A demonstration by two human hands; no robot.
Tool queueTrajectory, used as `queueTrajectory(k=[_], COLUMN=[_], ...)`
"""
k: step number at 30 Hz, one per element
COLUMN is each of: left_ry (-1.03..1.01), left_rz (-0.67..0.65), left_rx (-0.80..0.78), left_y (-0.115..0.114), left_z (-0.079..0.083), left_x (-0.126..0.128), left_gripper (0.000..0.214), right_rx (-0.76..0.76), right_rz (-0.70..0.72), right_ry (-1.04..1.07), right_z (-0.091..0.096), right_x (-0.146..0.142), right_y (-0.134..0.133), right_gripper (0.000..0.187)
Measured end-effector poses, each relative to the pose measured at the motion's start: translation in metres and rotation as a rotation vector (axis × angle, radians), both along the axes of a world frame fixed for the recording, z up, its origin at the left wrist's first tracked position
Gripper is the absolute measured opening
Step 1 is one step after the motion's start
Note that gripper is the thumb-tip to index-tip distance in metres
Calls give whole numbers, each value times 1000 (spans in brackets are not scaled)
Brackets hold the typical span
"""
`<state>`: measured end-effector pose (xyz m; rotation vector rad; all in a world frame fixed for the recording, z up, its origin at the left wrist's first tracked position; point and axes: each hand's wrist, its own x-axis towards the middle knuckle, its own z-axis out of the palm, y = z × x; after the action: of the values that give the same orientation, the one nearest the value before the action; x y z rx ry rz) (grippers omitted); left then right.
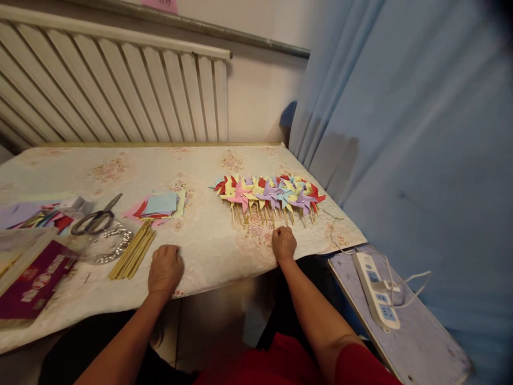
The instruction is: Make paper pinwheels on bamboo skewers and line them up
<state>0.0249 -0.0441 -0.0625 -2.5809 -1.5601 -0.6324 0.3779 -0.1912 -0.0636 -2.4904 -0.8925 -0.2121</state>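
Observation:
My left hand [165, 270] rests near the table's front edge as a loose fist, with nothing showing in it. Just left of it lies a bundle of thin yellow sticks [134, 251]. Behind the sticks is a small stack of coloured paper squares [161, 204], light blue on top. My right hand [284, 244] is also closed on the tabletop, and I see nothing in its fingers. Right behind it, a dense row of paper pinwheels [272, 193] in pink, purple, yellow, red and blue lies with its sticks pointing towards me.
On the left are scissors [96, 218], a clear bag of silvery pieces [114, 243], coloured paper strips [48, 220] and a purple box [38, 280]. A power strip [375, 291] sits on a lower board at right, beside a blue curtain [401, 133]. A radiator [120, 85] stands behind the floral-covered table [208, 251].

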Motion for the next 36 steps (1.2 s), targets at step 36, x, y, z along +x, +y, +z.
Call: queueTrajectory(k=[36], left_ry=[-21], left_rz=[28], left_rx=[-53], left_y=[-9], left_z=[8], left_x=[2], left_gripper=[22], right_rx=[40], right_rz=[13], right_ry=[-12], right_z=[0], right_x=[-3], right_y=[-5], right_gripper=[18])
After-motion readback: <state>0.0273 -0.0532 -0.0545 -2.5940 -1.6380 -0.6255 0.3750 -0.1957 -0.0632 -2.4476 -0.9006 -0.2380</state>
